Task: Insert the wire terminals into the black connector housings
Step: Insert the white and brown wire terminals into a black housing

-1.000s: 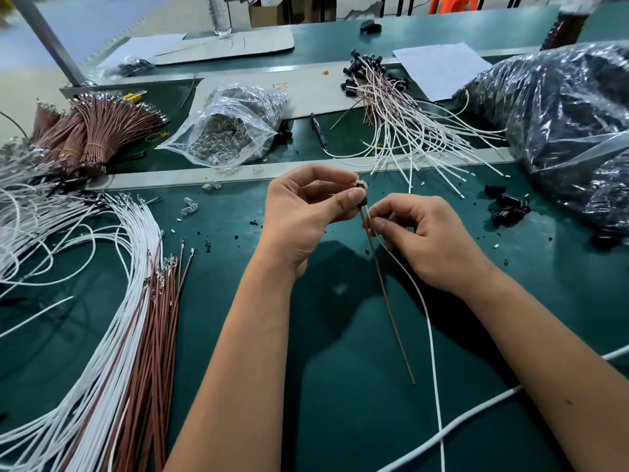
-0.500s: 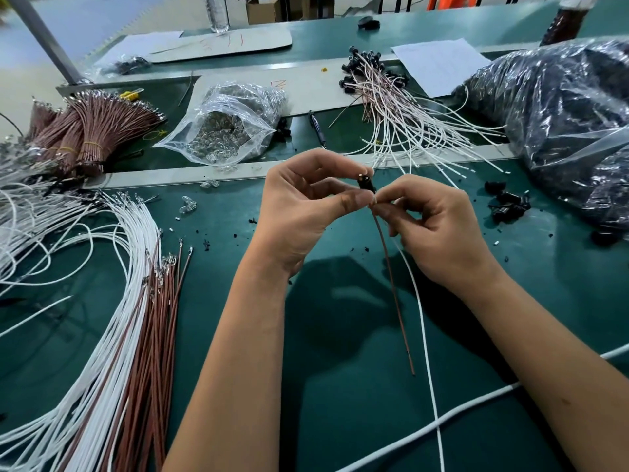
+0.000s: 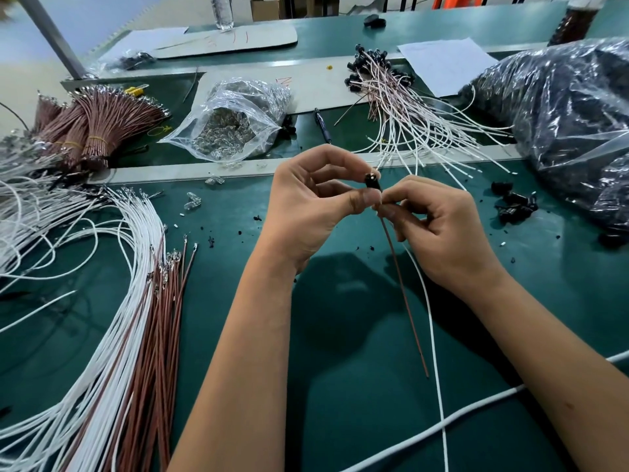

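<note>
One black connector housing (image 3: pixel 371 181) sits raised above the green mat (image 3: pixel 340 386), pinched between the thumb and fingers of the left hand (image 3: pixel 311 206). The right hand (image 3: pixel 439 226) meets it from the other side, its fingers curled and pinching two wires just below the housing: one brown wire (image 3: pixel 405 301) and one white wire (image 3: pixel 432 335). Both wires hang down from the housing toward the mat; the brown one ends free, the white one runs off the bottom edge.

To the left lies a loose fan of many white and brown wires (image 3: pixel 136 318) with metal terminals at their ends, too many to count. Behind it lie tied bundles of brown wires (image 3: pixel 98 127); their number is unclear. One clear bag of small metal parts (image 3: pixel 231 127) lies behind the hands. A pile of finished wired housings (image 3: pixel 401 107) lies beyond, to the right. A small heap of loose black housings (image 3: pixel 514 204) sits on the mat right of the hands, beside one large plastic bag of dark parts (image 3: pixel 571 124). One thick white cable (image 3: pixel 476 403) crosses the near right corner.
</note>
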